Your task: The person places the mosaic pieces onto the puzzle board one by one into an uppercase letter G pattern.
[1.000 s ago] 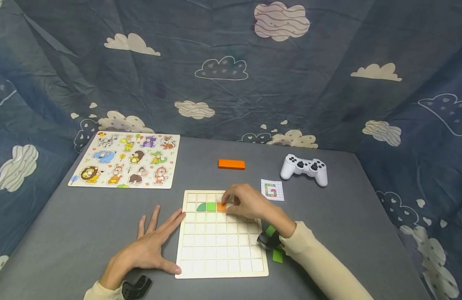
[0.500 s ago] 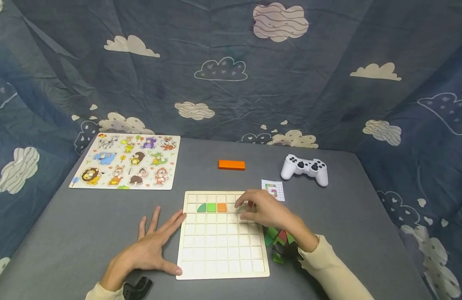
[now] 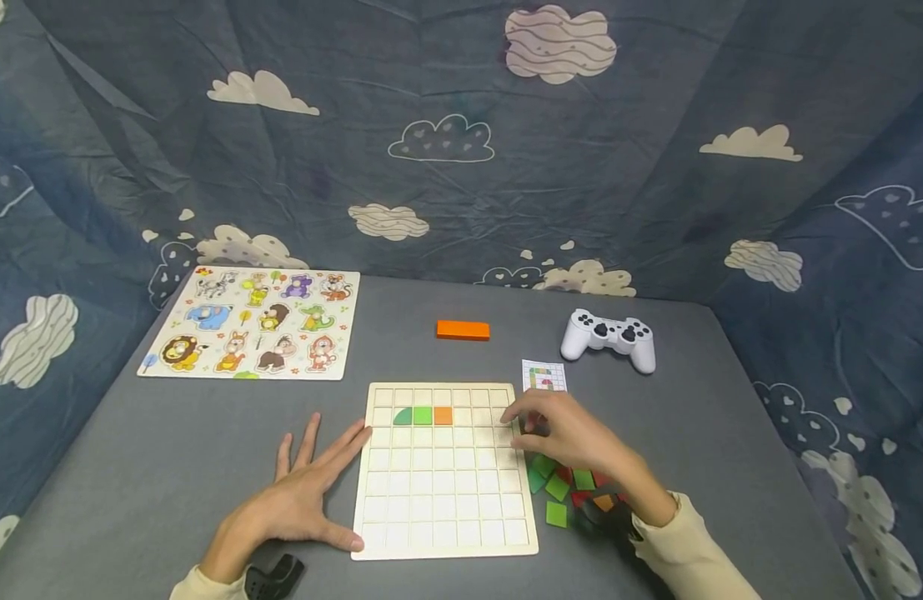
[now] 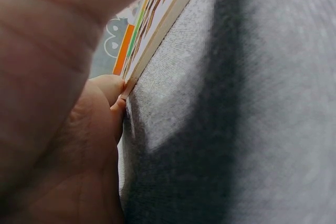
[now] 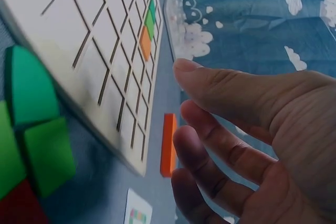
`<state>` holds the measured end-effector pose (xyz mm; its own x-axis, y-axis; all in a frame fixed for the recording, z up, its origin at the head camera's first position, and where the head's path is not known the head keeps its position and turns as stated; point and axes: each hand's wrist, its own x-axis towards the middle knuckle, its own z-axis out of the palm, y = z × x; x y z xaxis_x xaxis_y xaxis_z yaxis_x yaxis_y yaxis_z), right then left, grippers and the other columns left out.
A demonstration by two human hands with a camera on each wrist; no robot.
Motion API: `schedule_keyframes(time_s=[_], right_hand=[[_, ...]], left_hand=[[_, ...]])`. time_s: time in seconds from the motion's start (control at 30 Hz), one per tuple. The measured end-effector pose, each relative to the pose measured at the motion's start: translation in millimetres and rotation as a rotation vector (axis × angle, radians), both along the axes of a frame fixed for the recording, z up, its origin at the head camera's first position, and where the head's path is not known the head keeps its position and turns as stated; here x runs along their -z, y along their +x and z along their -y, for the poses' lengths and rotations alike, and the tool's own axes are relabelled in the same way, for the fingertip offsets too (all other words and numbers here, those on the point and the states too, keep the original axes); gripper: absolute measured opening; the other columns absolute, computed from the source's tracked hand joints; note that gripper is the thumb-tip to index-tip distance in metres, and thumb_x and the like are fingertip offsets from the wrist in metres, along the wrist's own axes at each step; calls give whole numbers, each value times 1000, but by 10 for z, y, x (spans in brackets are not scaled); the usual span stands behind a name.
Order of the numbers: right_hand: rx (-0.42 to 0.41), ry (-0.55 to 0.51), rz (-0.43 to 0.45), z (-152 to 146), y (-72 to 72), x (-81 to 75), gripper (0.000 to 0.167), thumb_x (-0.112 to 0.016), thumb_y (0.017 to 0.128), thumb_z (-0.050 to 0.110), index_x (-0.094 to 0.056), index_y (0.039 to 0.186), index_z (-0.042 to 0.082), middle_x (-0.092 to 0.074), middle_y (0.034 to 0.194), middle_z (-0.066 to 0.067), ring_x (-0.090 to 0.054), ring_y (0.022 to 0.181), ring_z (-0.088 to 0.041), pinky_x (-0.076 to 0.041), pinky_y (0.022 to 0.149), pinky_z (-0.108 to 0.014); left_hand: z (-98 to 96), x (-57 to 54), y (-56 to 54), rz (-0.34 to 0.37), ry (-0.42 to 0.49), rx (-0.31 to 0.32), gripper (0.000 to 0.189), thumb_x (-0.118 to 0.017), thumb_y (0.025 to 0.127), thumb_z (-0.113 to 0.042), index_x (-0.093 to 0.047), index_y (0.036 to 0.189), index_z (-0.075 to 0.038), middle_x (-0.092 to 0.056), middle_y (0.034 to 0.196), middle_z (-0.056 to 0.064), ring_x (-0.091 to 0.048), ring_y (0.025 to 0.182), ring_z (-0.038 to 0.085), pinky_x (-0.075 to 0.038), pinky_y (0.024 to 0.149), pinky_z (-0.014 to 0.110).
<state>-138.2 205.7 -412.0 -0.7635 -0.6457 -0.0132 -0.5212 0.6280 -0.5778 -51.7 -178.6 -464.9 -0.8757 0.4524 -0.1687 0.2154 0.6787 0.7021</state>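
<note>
A pale wooden grid board [image 3: 446,483] lies flat on the table. In its second row from the far edge sit a dark green quarter-round tile [image 3: 403,416], a light green square tile [image 3: 423,415] and an orange square tile [image 3: 443,415]. My left hand [image 3: 292,500] is spread along the board's left side, fingertips and thumb touching its edge. Over the board's far right corner hovers my right hand [image 3: 574,433], fingers loosely bent around nothing. Several loose tiles [image 3: 556,513], green, red and orange, lie right of the board, partly hidden under the right wrist.
A small printed pattern card [image 3: 542,375] is just beyond the right hand, partly covered by it. Farther back lie an orange block [image 3: 463,331] and a white game controller [image 3: 608,337]. An animal picture puzzle [image 3: 251,323] occupies the back left, before a cloud-print cloth [image 3: 446,192].
My right hand has let go of the orange square tile, now in its cell, and moved right toward the board's edge, uncovering more loose tiles. The left hand stays in place.
</note>
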Motion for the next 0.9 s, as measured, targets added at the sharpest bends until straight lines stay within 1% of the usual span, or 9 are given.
schedule_keyframes(time_s=[0.1,0.2,0.4,0.7,0.9], right_hand=[[2,-4,-11,-97,27,9,29,-82,83,14,-73,111,10,-72,99,-3,-58,78,-7,-53,72,-29],[20,-15,-11,-196,65,14,29,-82,83,13,-73,110,10,-72,98,-2,-58,77,-5,-53,72,-29],[65,-34,-18,-359,161,27,28,-83,81,12,-74,108,12,-72,96,-1,-59,77,-10,-53,71,-32],[98,-79,-25,-604,341,33,27,-83,81,11,-74,106,10,-71,96,-1,-60,77,-10,-55,70,-32],[149,-77,-4,-728,451,56,27,-84,80,12,-74,106,12,-69,93,2,-56,76,-4,-53,69,-29]], left_hand=[[-4,3,-2,-4,1,3,134,-90,55,-63,-19,162,-24,-13,170,5,26,146,53,22,103,76],[-4,5,-4,-5,0,4,135,-90,55,-63,-19,162,-24,-14,169,5,26,146,53,22,103,77],[-2,7,2,-10,-2,3,135,-90,54,-63,-19,162,-22,-14,169,7,25,145,54,22,103,77],[4,12,6,-4,4,8,135,-90,55,-63,-18,162,-24,-12,170,6,29,145,52,23,103,76],[4,10,4,4,4,3,135,-90,55,-62,-18,162,-24,-12,170,5,29,145,51,23,103,75]])
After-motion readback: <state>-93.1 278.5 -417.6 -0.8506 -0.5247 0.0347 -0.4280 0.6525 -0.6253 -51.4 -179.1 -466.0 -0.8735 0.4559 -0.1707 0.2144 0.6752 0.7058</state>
